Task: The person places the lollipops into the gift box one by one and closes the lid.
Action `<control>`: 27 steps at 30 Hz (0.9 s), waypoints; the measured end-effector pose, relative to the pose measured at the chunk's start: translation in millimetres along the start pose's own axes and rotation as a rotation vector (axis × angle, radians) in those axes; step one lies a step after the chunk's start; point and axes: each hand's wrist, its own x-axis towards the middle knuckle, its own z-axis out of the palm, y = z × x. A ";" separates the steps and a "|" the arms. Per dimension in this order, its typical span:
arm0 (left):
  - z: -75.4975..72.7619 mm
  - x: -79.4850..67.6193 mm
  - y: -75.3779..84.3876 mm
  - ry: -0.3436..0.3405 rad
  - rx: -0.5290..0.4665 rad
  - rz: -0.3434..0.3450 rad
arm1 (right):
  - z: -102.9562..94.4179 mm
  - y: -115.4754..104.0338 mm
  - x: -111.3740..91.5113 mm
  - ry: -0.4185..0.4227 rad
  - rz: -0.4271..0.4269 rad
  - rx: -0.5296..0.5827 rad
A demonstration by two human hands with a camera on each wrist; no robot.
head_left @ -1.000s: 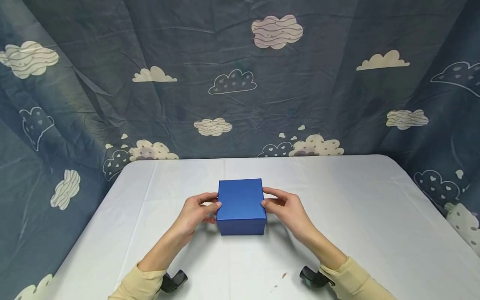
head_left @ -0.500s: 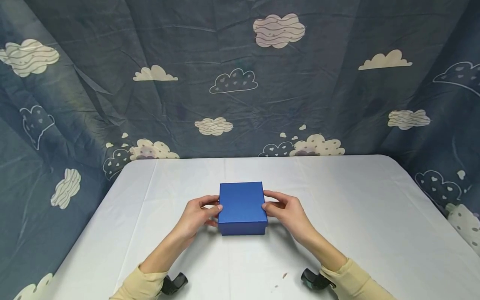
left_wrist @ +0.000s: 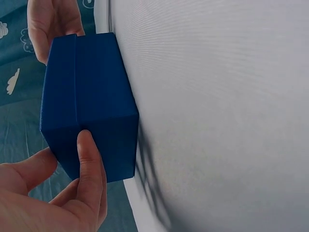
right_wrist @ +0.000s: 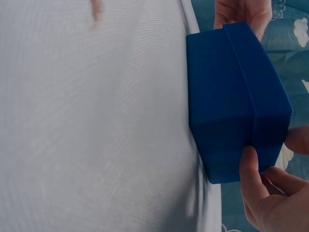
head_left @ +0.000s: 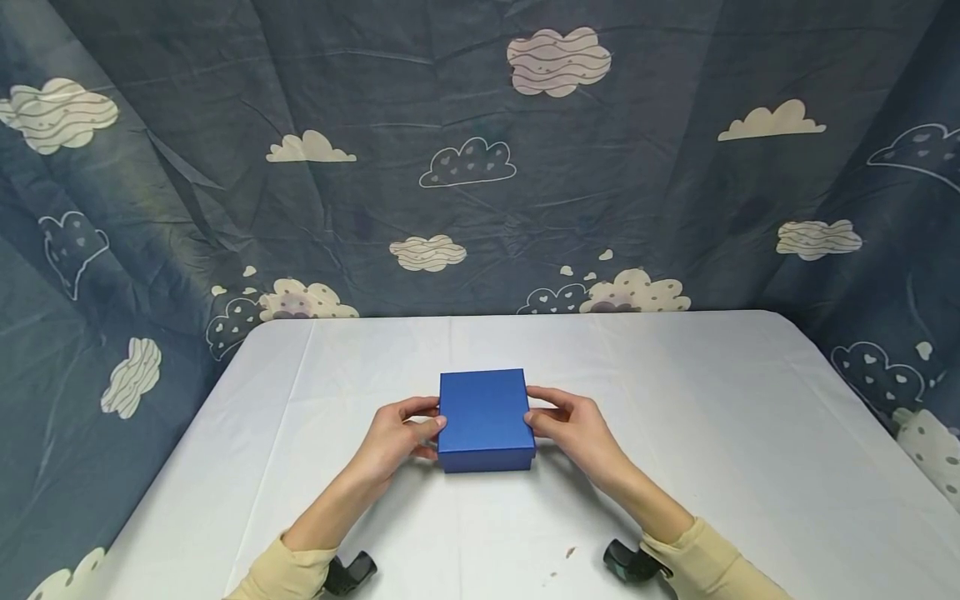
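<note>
A blue lidded box (head_left: 486, 412) stands on the white-covered table in front of me. Its lid (left_wrist: 59, 84) sits over the box body (left_wrist: 102, 79), with a straight seam between them. My left hand (head_left: 397, 435) grips the lid at its left side, thumb near the top edge and fingers spread along the side. On the opposite side my right hand (head_left: 568, 423) holds the lid the same way. In the right wrist view, one right fingertip (right_wrist: 249, 155) lies right at the seam. The inside of the box is hidden.
White cloth covers the table (head_left: 675, 375). Behind and beside it hangs a dark blue curtain (head_left: 360, 225) with cloud prints. Small brownish specks (head_left: 570, 552) lie on the cloth near the front. Black wrist cameras (head_left: 351, 573) sit by both cream sleeves (head_left: 720, 567).
The lid has moved down over the box body, so the visible front face looks shorter. Both hands have gone down slightly with it, keeping their hold.
</note>
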 end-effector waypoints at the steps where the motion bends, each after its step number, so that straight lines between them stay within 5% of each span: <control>1: 0.1 -0.2 -0.3 0.000 0.001 0.000 | 0.2 0.5 0.0 0.001 0.004 0.000; 23: -3.4 -2.2 -6.7 0.006 -0.013 -0.003 | -0.3 5.3 1.1 -0.039 -0.004 0.030; 27: -5.9 -5.9 -4.2 0.009 0.076 0.049 | -8.8 -1.2 -4.3 -0.037 -0.045 -0.080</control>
